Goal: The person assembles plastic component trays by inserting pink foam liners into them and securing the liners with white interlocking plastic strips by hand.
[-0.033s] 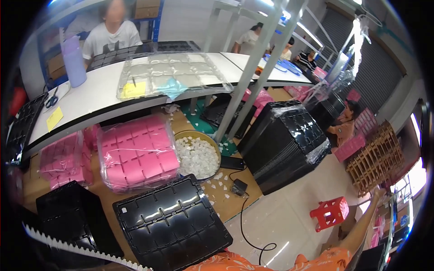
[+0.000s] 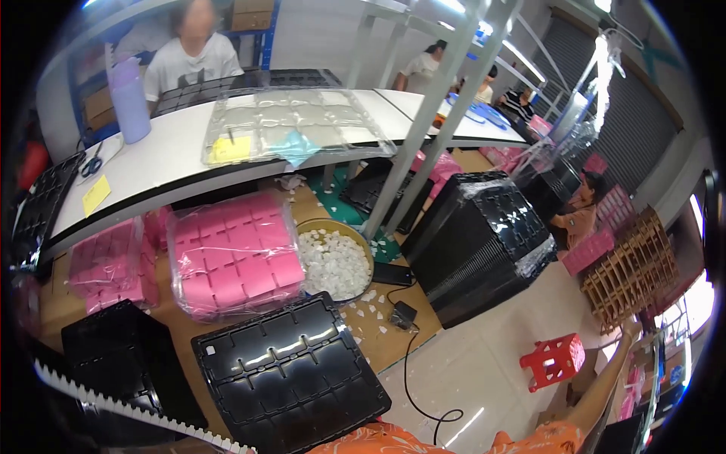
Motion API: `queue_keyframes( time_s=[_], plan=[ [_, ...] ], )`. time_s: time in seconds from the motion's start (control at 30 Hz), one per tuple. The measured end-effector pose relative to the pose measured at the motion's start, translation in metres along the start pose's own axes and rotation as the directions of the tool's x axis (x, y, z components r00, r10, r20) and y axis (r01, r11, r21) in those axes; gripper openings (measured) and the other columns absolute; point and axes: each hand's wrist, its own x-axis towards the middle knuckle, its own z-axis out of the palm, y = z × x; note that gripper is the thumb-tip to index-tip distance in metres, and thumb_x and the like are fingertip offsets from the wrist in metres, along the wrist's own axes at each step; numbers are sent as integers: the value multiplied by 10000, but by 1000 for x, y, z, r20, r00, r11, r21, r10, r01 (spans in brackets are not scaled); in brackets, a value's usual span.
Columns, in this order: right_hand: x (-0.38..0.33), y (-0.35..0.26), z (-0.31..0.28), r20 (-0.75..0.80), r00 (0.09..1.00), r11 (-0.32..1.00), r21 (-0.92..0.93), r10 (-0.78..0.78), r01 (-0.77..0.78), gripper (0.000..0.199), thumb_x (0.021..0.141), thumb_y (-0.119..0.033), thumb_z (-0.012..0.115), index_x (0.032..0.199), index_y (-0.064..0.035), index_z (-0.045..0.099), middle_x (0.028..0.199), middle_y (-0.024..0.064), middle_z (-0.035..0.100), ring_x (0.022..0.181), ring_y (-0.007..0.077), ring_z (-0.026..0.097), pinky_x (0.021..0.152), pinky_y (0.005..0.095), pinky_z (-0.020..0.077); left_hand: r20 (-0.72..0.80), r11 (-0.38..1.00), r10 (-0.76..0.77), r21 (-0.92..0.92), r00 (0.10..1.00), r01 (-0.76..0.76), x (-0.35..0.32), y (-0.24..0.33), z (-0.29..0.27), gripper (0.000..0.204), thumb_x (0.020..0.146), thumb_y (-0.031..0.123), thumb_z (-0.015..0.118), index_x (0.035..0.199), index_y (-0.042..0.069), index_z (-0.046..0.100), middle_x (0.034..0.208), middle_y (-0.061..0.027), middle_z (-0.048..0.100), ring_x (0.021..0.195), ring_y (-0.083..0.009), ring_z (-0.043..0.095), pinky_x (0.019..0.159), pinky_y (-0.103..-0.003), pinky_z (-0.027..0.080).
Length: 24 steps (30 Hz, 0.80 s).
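Note:
My right arm, in an orange patterned sleeve, stretches out to the far right. At its end my right hand [image 2: 631, 330] is small, beside the wooden slatted rack [image 2: 628, 265] and the edge of a bright metal frame. Its fingers are too small to make out, so what it touches is unclear. My left hand is out of view. In front of me lies a stack of black plastic trays [image 2: 291, 371] with shallow compartments, a small white tag at one corner. Beyond it stands a round yellow-rimmed tub [image 2: 368, 257] filled with white scraps [image 2: 333, 265].
Pink trays wrapped in clear film [image 2: 234, 253] and black tray stacks [image 2: 476, 250] stand around. A white bench [image 2: 174, 163] carries clear trays, scissors and a bottle. A red stool [image 2: 552, 362], a black cable and metal posts are nearby. Several people sit beyond.
The whole picture has shifted very slightly to the right. Otherwise my right arm stays stretched out and the trays lie as before.

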Motion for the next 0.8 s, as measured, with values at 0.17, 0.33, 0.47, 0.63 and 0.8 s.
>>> queue_keyframes(
  time_s=[0.17,0.33,0.47,0.63,0.8],
  plan=[
    [-167,-191,70,713,687,947,300,-139,-119,259,944,-263,658,1059,-39,718,953,59,704,839,186,628,856,364,515,-147,339,641,935,753,-106,18,-30,-1,289,878,350,730,1019,99,714,793,-96,711,701,-223,646,682,-387,500],
    [-416,-394,182,740,-107,747,652,-665,-135,200,940,-151,705,1096,-27,708,935,9,715,843,85,647,759,225,534,-180,663,642,620,746,-420,30,-38,13,165,879,-12,692,1018,-28,604,796,-77,662,569,-135,630,468,-255,490],
    [-579,-489,199,320,-448,427,890,-835,-159,219,932,-209,689,1071,-40,709,894,60,693,742,92,606,671,273,485,-220,665,692,565,687,-489,21,-45,30,167,887,12,689,1032,-28,616,804,-62,668,558,-119,621,478,-236,462],
    [-686,-541,230,90,-282,99,995,-955,-16,163,872,-107,670,1009,-20,689,838,131,653,763,288,653,713,366,524,-222,627,747,550,627,-552,25,-50,30,121,899,67,700,976,6,629,775,-20,651,560,-71,609,481,-195,440],
    [-717,-563,255,20,-250,-45,967,-968,249,200,857,-89,670,1043,-17,666,892,159,647,846,343,651,731,433,520,-216,606,765,560,607,-565,22,-57,22,129,891,68,713,949,-6,626,752,-25,640,556,-77,618,450,-200,456]
  ],
)
